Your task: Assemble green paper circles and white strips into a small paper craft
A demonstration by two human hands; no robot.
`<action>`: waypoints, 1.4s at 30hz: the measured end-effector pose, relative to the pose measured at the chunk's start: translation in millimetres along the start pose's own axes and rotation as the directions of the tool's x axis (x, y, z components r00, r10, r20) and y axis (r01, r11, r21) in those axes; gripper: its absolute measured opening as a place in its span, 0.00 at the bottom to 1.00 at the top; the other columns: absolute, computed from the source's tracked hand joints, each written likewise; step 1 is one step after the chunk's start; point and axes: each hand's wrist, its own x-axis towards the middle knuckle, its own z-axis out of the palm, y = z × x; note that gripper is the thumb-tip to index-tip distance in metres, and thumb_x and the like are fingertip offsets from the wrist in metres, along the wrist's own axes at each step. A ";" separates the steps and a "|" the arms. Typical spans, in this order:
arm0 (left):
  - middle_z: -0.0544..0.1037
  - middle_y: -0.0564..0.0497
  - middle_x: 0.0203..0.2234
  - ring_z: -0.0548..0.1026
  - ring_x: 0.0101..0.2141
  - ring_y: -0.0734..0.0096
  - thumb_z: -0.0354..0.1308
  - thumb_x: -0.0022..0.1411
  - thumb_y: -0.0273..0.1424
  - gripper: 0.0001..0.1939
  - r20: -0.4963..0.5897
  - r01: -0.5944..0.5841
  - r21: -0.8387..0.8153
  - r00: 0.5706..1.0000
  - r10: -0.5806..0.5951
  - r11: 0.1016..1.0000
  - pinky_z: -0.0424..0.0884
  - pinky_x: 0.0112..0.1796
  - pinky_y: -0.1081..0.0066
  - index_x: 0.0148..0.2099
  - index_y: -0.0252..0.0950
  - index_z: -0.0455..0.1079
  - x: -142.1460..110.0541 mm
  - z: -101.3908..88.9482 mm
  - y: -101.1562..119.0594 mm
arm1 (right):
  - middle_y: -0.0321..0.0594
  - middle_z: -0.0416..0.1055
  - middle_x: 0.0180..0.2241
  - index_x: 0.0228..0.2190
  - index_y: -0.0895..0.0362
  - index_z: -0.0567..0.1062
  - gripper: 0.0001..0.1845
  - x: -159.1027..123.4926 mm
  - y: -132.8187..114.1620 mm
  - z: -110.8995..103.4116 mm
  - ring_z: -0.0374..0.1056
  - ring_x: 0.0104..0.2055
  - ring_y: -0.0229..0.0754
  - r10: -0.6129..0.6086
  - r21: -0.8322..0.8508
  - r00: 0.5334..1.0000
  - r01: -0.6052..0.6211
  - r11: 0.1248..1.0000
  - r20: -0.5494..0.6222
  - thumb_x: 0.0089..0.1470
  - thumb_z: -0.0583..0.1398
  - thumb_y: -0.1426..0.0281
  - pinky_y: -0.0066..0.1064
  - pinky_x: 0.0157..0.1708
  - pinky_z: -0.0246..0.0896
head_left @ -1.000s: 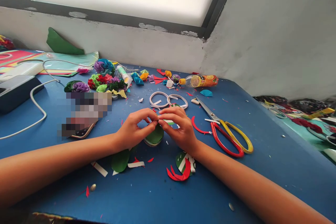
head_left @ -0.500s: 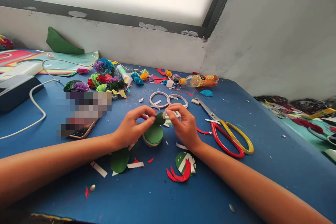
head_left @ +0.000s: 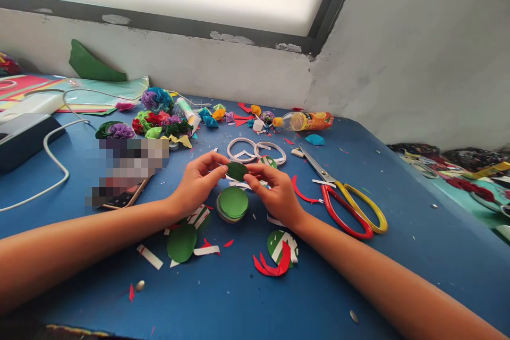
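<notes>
Blue table [head_left: 247,297], both hands [head_left: 239,183] pinching one green paper disc [head_left: 237,171], its edges hidden under fingertips.

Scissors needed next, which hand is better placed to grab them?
Probably right. The scissors lie on the right hand side, handles toward the person; the left hand would have to cross over. Both pinch the small green paper piece.

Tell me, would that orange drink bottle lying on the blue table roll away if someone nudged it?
Probably. The bottle lies on its side, round-bodied, so a sideways push would likely roll it across the blue table. It looks like thin, smooth plastic, likely light and a bit slippery. The paper scraps beside its cap might slow it only slightly.
</notes>
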 end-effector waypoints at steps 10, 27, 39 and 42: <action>0.69 0.54 0.23 0.66 0.24 0.82 0.58 0.53 0.40 0.14 0.049 -0.001 -0.065 0.999 0.004 0.998 0.64 0.24 0.82 0.35 0.33 0.67 -0.9 1.7 4.4 | 0.35 0.70 0.24 0.32 0.59 0.70 0.15 8.8 7.6 -2.9 0.66 0.23 0.30 0.179 0.207 0.981 -0.162 0.965 -0.071 0.47 0.60 0.61 0.23 0.26 0.64; 0.70 0.54 0.25 0.67 0.25 0.83 0.59 0.52 0.37 0.12 0.030 -0.002 -0.086 1.000 0.005 0.996 0.66 0.24 0.82 0.35 0.33 0.67 -2.2 1.7 4.2 | 0.33 0.67 0.23 0.29 0.58 0.70 0.15 9.2 9.6 -6.0 0.64 0.25 0.28 0.188 0.279 0.978 -0.206 0.938 0.091 0.51 0.56 0.58 0.21 0.28 0.61; 0.73 0.52 0.25 0.67 0.25 0.83 0.60 0.50 0.40 0.16 0.019 0.031 0.069 0.999 -0.032 0.997 0.64 0.24 0.83 0.35 0.32 0.71 -3.6 3.4 6.0 | 0.35 0.68 0.29 0.31 0.58 0.72 0.13 8.0 4.8 -7.7 0.64 0.28 0.28 0.133 0.247 0.982 -0.164 0.955 0.135 0.52 0.56 0.62 0.20 0.28 0.61; 0.74 0.51 0.27 0.66 0.24 0.83 0.60 0.50 0.40 0.16 0.055 0.041 0.086 0.997 -0.046 0.995 0.63 0.24 0.83 0.36 0.32 0.72 -4.7 3.9 7.0 | 0.34 0.68 0.30 0.32 0.58 0.73 0.11 7.4 3.0 -8.6 0.62 0.27 0.26 0.115 0.236 0.979 -0.154 0.959 0.170 0.52 0.56 0.63 0.18 0.29 0.61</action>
